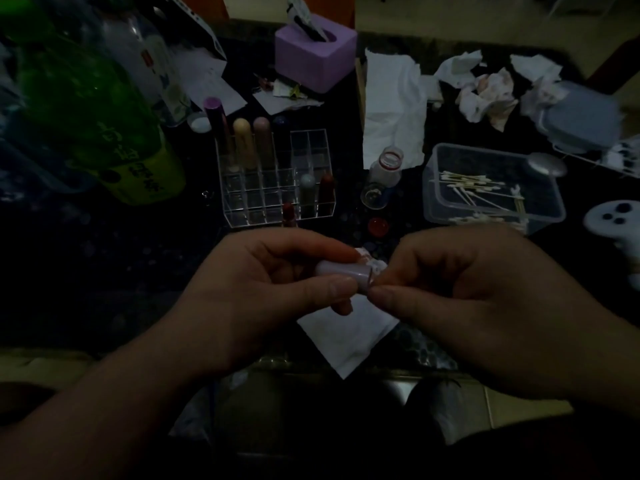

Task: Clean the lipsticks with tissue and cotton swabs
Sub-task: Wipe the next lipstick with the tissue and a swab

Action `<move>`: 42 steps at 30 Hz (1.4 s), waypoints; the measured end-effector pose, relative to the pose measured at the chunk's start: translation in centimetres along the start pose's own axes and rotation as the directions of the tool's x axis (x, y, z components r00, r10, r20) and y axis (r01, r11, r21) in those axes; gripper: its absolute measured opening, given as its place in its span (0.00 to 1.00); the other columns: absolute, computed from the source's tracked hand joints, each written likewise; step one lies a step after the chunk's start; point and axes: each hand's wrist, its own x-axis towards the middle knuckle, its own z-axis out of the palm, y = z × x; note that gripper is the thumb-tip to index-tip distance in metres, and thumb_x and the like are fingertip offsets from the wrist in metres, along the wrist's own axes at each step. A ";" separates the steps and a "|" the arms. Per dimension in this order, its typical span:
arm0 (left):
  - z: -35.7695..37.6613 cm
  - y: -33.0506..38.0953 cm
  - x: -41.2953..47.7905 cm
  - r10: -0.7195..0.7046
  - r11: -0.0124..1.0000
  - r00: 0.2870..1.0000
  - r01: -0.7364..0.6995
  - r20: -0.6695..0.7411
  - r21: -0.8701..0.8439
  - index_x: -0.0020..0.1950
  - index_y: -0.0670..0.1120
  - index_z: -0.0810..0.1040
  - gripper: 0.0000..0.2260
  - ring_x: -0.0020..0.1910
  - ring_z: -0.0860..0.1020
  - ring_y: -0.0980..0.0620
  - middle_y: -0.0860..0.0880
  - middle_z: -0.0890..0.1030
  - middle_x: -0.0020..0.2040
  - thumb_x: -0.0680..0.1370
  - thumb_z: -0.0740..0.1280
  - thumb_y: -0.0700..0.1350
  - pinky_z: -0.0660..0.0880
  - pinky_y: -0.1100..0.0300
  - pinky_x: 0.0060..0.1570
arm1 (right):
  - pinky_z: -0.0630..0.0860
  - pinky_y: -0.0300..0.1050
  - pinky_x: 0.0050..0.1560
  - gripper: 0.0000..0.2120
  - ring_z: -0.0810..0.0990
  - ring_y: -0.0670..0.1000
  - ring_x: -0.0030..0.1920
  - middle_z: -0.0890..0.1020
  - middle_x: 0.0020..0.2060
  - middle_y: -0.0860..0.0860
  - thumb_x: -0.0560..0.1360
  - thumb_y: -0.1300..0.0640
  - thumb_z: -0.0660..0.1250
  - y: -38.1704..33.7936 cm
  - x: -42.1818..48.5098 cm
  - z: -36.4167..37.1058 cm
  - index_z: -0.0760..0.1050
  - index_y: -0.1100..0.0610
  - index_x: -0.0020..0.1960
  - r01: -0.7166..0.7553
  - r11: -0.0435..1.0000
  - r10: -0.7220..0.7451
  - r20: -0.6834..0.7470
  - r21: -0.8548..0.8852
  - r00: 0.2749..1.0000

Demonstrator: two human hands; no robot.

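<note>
Bench point(104, 271) near edge runs just under both wrists; dark open surface lies left of the hands. Flat tissue sheet point(346, 341) reaches that edge beneath them. Clear organiser point(277, 188) with lipsticks, small bottle point(386, 168), red cap point(378, 226) and cotton-swab box point(491, 188) stand just beyond. Left hand point(249, 296) curls thumb and fingers around lilac lipstick tube point(341, 271), held sideways above the sheet; right hand point(467, 292) pinches crumpled tissue point(372, 259) against its open end.

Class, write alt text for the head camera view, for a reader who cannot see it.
In dim light, the left hand holds a pale lilac lipstick tube while the right hand pinches a tissue at its open end. Behind, on the dark table, stand a clear organiser with several lipsticks, a tub of cotton swabs and crumpled tissues.
</note>
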 end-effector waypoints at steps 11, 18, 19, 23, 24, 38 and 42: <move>-4.4 -1.6 -0.1 -0.164 0.829 0.920 0.324 -0.357 0.455 0.46 0.52 0.83 0.08 0.38 0.83 0.60 0.57 0.86 0.39 0.70 0.78 0.46 0.77 0.68 0.37 | 0.64 0.40 0.25 0.08 0.68 0.50 0.23 0.75 0.23 0.54 0.72 0.56 0.72 2.1 2.2 -0.6 0.81 0.59 0.36 -0.338 0.815 0.421 -0.078 0.471 0.904; -5.8 -6.4 2.9 0.102 0.680 0.873 0.290 -0.478 0.674 0.48 0.50 0.81 0.04 0.41 0.79 0.55 0.49 0.81 0.47 0.77 0.67 0.43 0.69 0.65 0.38 | 0.60 0.39 0.22 0.08 0.64 0.48 0.21 0.74 0.26 0.56 0.80 0.59 0.65 2.1 4.1 1.7 0.79 0.63 0.46 -0.415 0.690 0.513 0.004 0.593 0.858; -5.7 -6.8 3.3 0.114 0.671 0.874 0.282 -0.471 0.686 0.50 0.49 0.81 0.05 0.44 0.78 0.53 0.49 0.80 0.48 0.77 0.67 0.43 0.70 0.64 0.41 | 0.60 0.39 0.22 0.08 0.64 0.48 0.21 0.75 0.26 0.56 0.79 0.60 0.65 2.1 4.3 1.8 0.79 0.63 0.46 -0.417 0.681 0.517 0.007 0.602 0.856; -5.3 -7.5 4.2 0.143 0.655 0.885 0.251 -0.443 0.713 0.51 0.48 0.81 0.05 0.44 0.75 0.56 0.52 0.76 0.48 0.76 0.69 0.42 0.69 0.69 0.43 | 0.61 0.39 0.23 0.08 0.64 0.47 0.21 0.75 0.28 0.57 0.79 0.61 0.65 2.1 4.6 2.3 0.79 0.61 0.44 -0.426 0.670 0.512 0.037 0.608 0.858; -5.3 -7.6 4.4 0.150 0.650 0.889 0.241 -0.433 0.720 0.50 0.48 0.81 0.04 0.43 0.74 0.57 0.53 0.75 0.47 0.76 0.70 0.41 0.68 0.74 0.42 | 0.61 0.39 0.23 0.08 0.64 0.47 0.21 0.75 0.28 0.57 0.79 0.61 0.65 2.1 4.5 2.4 0.79 0.61 0.44 -0.428 0.668 0.512 0.040 0.609 0.858; -3.3 -7.8 4.8 0.173 0.640 0.880 0.241 -0.443 0.729 0.56 0.54 0.82 0.15 0.47 0.71 0.61 0.54 0.74 0.52 0.71 0.77 0.55 0.66 0.67 0.47 | 0.60 0.43 0.27 0.07 0.64 0.51 0.24 0.75 0.26 0.55 0.79 0.62 0.65 2.1 4.4 2.6 0.79 0.63 0.44 -0.421 0.686 0.494 0.046 0.593 0.868; -3.1 -7.8 5.0 0.159 0.655 0.864 0.270 -0.477 0.706 0.53 0.53 0.83 0.11 0.46 0.71 0.60 0.54 0.71 0.49 0.73 0.75 0.53 0.66 0.67 0.47 | 0.61 0.41 0.25 0.07 0.64 0.49 0.22 0.75 0.27 0.56 0.79 0.61 0.65 2.3 4.2 2.5 0.78 0.63 0.45 -0.417 0.682 0.486 0.053 0.600 0.872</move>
